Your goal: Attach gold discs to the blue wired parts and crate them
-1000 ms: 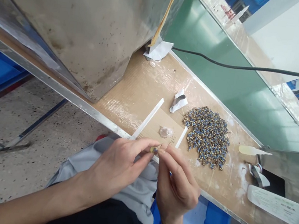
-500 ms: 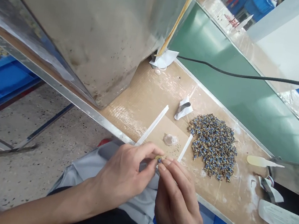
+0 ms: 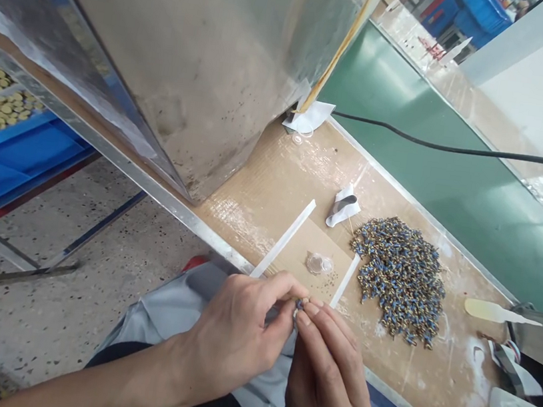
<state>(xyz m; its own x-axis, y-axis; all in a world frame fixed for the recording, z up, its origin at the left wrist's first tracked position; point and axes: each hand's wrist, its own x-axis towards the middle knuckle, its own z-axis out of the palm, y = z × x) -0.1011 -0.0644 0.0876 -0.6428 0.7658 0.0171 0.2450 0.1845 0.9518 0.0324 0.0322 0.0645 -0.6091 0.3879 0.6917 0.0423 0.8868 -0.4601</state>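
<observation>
Short of the pile (image 3: pixel 400 283), left hand (image 3: pixel 244 324) and right hand (image 3: pixel 333 381) both pinched a bluish piece (image 3: pixel 300 304), each grip nearly closed. Fine two-handed handling seemed in hand, probably calling next for a steady pinch. Left of the pile lay a clear disc (image 3: pixel 318 263).

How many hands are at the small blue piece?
2: the left hand, left of the small blue piece, and the right hand, right of it; both partly hide it.
</observation>
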